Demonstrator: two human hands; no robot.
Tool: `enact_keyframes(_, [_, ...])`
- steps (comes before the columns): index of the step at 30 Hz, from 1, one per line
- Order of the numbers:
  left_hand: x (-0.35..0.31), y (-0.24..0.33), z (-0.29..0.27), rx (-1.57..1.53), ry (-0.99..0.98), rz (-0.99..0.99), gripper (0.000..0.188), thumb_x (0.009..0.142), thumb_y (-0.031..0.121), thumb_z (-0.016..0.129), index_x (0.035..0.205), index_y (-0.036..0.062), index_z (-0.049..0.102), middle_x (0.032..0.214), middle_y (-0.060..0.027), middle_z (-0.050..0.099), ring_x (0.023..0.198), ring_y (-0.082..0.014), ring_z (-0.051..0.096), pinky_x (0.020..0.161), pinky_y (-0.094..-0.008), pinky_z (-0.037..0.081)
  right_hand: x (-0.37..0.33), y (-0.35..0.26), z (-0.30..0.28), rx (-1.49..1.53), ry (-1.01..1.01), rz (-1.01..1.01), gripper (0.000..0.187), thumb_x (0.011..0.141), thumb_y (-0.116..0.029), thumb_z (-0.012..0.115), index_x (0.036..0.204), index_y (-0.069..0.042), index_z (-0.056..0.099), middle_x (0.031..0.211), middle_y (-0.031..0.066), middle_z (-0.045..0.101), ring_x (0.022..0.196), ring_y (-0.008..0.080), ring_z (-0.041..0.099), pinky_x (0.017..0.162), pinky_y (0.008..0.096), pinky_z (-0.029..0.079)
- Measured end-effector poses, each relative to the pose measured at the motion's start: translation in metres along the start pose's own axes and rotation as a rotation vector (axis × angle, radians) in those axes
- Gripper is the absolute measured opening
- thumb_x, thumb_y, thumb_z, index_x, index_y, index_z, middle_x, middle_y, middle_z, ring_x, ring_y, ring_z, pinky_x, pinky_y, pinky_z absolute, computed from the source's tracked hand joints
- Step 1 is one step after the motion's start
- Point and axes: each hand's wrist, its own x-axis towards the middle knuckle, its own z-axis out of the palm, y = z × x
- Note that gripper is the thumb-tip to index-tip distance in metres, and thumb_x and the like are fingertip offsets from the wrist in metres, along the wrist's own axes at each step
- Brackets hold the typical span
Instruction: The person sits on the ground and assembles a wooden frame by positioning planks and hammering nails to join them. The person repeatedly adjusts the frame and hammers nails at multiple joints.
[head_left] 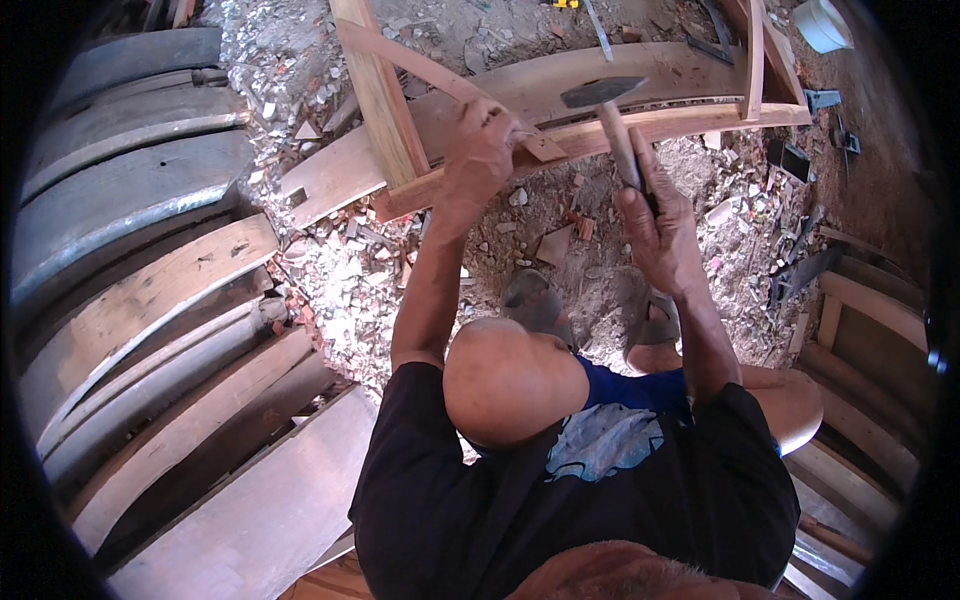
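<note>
Planks [150, 300], grey and weathered, stacked along left side, nearest the camera. Person in black shirt crouches on rubble-strewn ground [340, 280], sandals [535, 300] planted in debris. Right hand [655, 225] clenched round the wooden handle of a hammer [610, 110], metal head raised just above the frame's front rail. Left hand [480, 150] grips a thin curved wooden strip [430, 70] where it crosses that rail. Wooden frame [690, 120] lies on the ground beyond. White bucket [825, 22] at far right corner.
</note>
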Motion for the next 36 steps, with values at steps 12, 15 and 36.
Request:
enact_keyframes(12, [0.012,0.007,-0.002,-0.269,-0.185,-0.203,0.013,0.097,0.014,0.071,0.107,0.005,0.072,0.098,-0.0146,0.075,0.093,-0.035,0.072,0.083,-0.0445,0.056,-0.002,0.0,0.0,0.3,0.04,-0.017,0.058,0.112,-0.015,0.054,0.167,-0.007,0.037,0.102,0.0051,0.065,0.074,0.0077,0.055,0.066,0.0253,0.051])
enact_keyframes(15, [0.012,0.01,0.003,-0.254,-0.153,-0.146,0.013,0.098,0.014,0.071,0.107,0.0048,0.072,0.095,-0.0151,0.076,0.089,-0.036,0.073,0.08,-0.0453,0.056,-0.002,0.003,-0.002,0.296,0.044,-0.012,0.059,0.112,-0.017,0.056,0.167,-0.007,0.037,0.099,0.0033,0.064,0.073,0.0068,0.055,0.065,0.0246,0.051])
enact_keyframes(36, [0.006,0.019,0.006,-0.261,-0.046,-0.195,0.008,0.097,0.01,0.072,0.104,0.005,0.074,0.095,-0.0138,0.076,0.085,-0.029,0.073,0.077,-0.0404,0.057,0.0,0.003,0.004,0.223,0.114,-0.079,0.059,0.111,-0.019,0.058,0.166,-0.008,0.039,0.091,0.0001,0.062,0.071,0.0058,0.054,0.062,0.0229,0.047])
